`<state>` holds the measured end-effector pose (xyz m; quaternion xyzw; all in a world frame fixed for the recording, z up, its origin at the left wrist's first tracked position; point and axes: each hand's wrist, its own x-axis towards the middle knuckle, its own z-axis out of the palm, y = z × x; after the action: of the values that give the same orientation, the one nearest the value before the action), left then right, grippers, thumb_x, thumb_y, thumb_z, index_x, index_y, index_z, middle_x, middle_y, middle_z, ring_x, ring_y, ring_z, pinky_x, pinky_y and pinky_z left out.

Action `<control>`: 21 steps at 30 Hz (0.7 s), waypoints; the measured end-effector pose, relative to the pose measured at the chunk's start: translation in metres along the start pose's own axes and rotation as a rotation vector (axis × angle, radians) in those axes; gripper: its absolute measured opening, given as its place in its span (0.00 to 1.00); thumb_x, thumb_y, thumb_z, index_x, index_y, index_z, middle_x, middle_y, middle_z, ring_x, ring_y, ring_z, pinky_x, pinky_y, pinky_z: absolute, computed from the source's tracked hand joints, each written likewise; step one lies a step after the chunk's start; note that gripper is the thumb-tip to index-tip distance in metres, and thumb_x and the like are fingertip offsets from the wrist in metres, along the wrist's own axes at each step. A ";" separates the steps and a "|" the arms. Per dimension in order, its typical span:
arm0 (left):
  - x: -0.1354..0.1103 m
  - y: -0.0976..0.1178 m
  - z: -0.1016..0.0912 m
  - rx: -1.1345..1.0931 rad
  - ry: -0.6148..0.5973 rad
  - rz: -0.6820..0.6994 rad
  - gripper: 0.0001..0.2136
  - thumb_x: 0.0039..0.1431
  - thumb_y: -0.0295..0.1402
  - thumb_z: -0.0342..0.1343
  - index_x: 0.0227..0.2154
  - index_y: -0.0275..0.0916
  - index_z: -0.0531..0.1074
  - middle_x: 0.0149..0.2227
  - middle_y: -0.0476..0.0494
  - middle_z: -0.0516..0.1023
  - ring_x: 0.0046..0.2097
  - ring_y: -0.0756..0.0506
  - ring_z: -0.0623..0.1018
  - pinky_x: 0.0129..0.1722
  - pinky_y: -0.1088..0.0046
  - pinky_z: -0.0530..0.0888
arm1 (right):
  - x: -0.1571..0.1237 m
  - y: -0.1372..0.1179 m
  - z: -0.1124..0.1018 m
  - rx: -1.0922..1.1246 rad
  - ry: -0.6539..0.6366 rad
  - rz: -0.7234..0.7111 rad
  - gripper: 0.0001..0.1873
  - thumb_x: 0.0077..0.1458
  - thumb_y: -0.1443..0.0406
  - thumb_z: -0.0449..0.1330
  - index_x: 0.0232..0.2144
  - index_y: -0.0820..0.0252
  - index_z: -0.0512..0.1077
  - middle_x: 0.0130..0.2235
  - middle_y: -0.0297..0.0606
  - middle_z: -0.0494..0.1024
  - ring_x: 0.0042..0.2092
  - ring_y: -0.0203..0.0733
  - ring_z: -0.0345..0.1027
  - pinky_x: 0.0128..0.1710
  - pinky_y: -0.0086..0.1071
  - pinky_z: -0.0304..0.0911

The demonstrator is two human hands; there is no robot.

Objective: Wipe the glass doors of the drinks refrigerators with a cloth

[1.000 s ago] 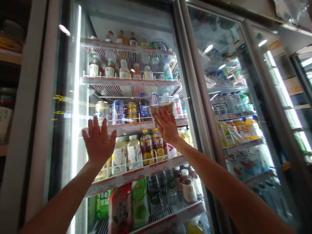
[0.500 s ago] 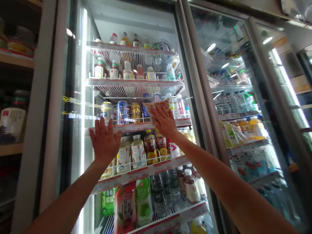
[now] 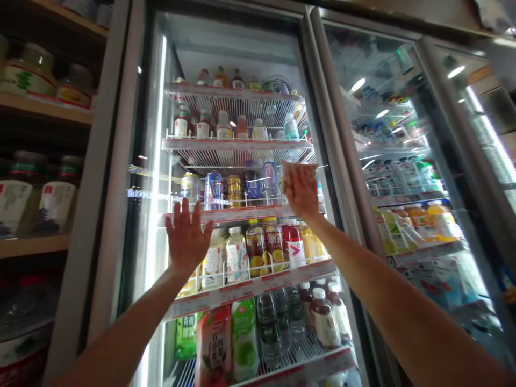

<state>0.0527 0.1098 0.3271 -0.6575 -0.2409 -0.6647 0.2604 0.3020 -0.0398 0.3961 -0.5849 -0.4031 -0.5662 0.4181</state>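
Observation:
I face a tall drinks fridge with a glass door [image 3: 161,107]. My left hand [image 3: 187,237] lies flat on the glass, fingers spread, at the level of the can shelf. My right hand [image 3: 301,191] presses a pale cloth [image 3: 299,167] against the glass near the door's right edge, fingers over the cloth. Behind the glass stand cans [image 3: 213,190] on the middle shelf and juice bottles [image 3: 257,247] on the shelf below.
A second glass-door fridge [image 3: 403,177] with bottles stands to the right. Wooden shelves [image 3: 44,110] with jars and tubs are at the left. Large bottles [image 3: 242,338] fill the lowest visible fridge shelf.
My right hand has slid the cloth to the right across the glass, toward the door's edge. The view has shifted left. My left hand stays flat on the glass.

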 end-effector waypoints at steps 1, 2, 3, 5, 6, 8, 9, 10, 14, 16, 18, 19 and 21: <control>0.000 0.000 0.000 0.001 0.003 0.000 0.28 0.63 0.44 0.39 0.61 0.32 0.55 0.65 0.30 0.48 0.67 0.35 0.45 0.63 0.47 0.45 | 0.007 0.005 -0.001 0.007 0.037 0.106 0.29 0.61 0.61 0.43 0.62 0.68 0.53 0.66 0.49 0.50 0.67 0.54 0.38 0.63 0.54 0.39; 0.000 0.000 0.001 0.001 0.006 -0.002 0.28 0.62 0.44 0.39 0.61 0.32 0.55 0.66 0.30 0.48 0.67 0.36 0.45 0.63 0.48 0.45 | 0.015 0.006 -0.001 0.014 0.065 0.182 0.29 0.61 0.62 0.43 0.62 0.71 0.53 0.66 0.52 0.50 0.67 0.57 0.38 0.63 0.55 0.39; 0.000 0.001 0.001 0.002 0.008 -0.004 0.27 0.62 0.43 0.39 0.61 0.33 0.56 0.66 0.31 0.49 0.67 0.36 0.45 0.63 0.48 0.45 | 0.021 0.001 0.000 0.021 0.073 0.206 0.29 0.61 0.62 0.43 0.62 0.72 0.53 0.65 0.53 0.50 0.67 0.58 0.38 0.63 0.56 0.40; 0.000 0.001 0.001 0.006 0.007 -0.009 0.27 0.62 0.43 0.39 0.60 0.33 0.56 0.65 0.31 0.49 0.67 0.36 0.46 0.63 0.48 0.46 | 0.026 -0.024 0.005 0.032 0.031 0.101 0.29 0.61 0.61 0.45 0.62 0.69 0.54 0.66 0.49 0.52 0.67 0.56 0.38 0.63 0.55 0.41; 0.000 0.001 0.000 0.009 0.004 -0.009 0.27 0.62 0.43 0.40 0.60 0.33 0.56 0.65 0.31 0.49 0.67 0.35 0.46 0.63 0.48 0.46 | 0.024 -0.041 0.008 0.036 -0.002 0.002 0.29 0.60 0.61 0.47 0.62 0.65 0.54 0.66 0.44 0.52 0.67 0.55 0.39 0.64 0.53 0.41; 0.002 -0.001 -0.004 0.011 -0.010 0.000 0.27 0.62 0.43 0.40 0.60 0.32 0.58 0.65 0.30 0.50 0.67 0.35 0.48 0.62 0.48 0.47 | 0.013 -0.070 0.013 0.043 -0.062 -0.247 0.28 0.59 0.60 0.50 0.61 0.57 0.57 0.66 0.36 0.53 0.67 0.51 0.39 0.65 0.50 0.41; 0.003 -0.003 -0.006 0.012 -0.016 0.011 0.27 0.62 0.43 0.40 0.59 0.33 0.58 0.65 0.30 0.52 0.66 0.35 0.49 0.62 0.48 0.47 | 0.007 -0.078 0.014 0.045 -0.078 -0.370 0.27 0.59 0.59 0.50 0.60 0.54 0.58 0.66 0.33 0.53 0.67 0.49 0.39 0.65 0.49 0.40; 0.004 -0.007 -0.009 0.014 -0.021 0.025 0.26 0.62 0.43 0.39 0.59 0.34 0.58 0.64 0.31 0.54 0.66 0.35 0.50 0.63 0.48 0.47 | 0.002 -0.080 0.015 0.049 -0.084 -0.462 0.26 0.59 0.59 0.50 0.60 0.51 0.59 0.65 0.30 0.54 0.67 0.46 0.39 0.65 0.48 0.39; 0.010 -0.024 -0.017 0.055 -0.017 0.000 0.27 0.62 0.43 0.36 0.60 0.32 0.57 0.64 0.31 0.54 0.66 0.36 0.52 0.63 0.48 0.47 | 0.015 -0.050 0.012 0.069 -0.006 -0.261 0.25 0.60 0.59 0.48 0.59 0.51 0.59 0.65 0.34 0.54 0.67 0.49 0.41 0.64 0.52 0.41; 0.010 -0.030 -0.017 0.067 -0.021 -0.042 0.29 0.62 0.44 0.35 0.60 0.29 0.56 0.65 0.28 0.51 0.66 0.34 0.50 0.62 0.48 0.48 | 0.031 -0.043 0.015 0.091 0.061 -0.008 0.26 0.60 0.59 0.46 0.60 0.56 0.59 0.65 0.41 0.54 0.67 0.55 0.40 0.62 0.58 0.41; 0.009 -0.033 -0.014 0.060 -0.024 -0.056 0.30 0.62 0.44 0.34 0.60 0.28 0.55 0.65 0.27 0.49 0.66 0.34 0.48 0.62 0.48 0.49 | 0.039 -0.058 0.022 0.128 0.091 0.016 0.25 0.60 0.59 0.46 0.59 0.56 0.60 0.64 0.42 0.56 0.66 0.57 0.40 0.62 0.60 0.41; 0.008 -0.034 -0.012 0.053 -0.021 -0.053 0.30 0.62 0.45 0.34 0.61 0.29 0.54 0.65 0.28 0.49 0.67 0.35 0.48 0.62 0.48 0.49 | 0.037 -0.072 0.025 0.144 0.085 -0.064 0.25 0.60 0.59 0.46 0.58 0.54 0.61 0.64 0.40 0.57 0.66 0.55 0.41 0.62 0.59 0.41; 0.007 -0.036 -0.012 0.047 -0.016 -0.035 0.30 0.62 0.45 0.34 0.61 0.30 0.55 0.65 0.29 0.49 0.67 0.36 0.48 0.63 0.50 0.49 | 0.025 -0.101 0.031 0.148 0.047 -0.305 0.23 0.61 0.58 0.47 0.57 0.49 0.63 0.64 0.34 0.58 0.66 0.51 0.41 0.64 0.54 0.40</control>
<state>0.0196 0.1282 0.3346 -0.6523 -0.2702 -0.6578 0.2623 0.2175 0.0228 0.4245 -0.4710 -0.5180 -0.6055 0.3784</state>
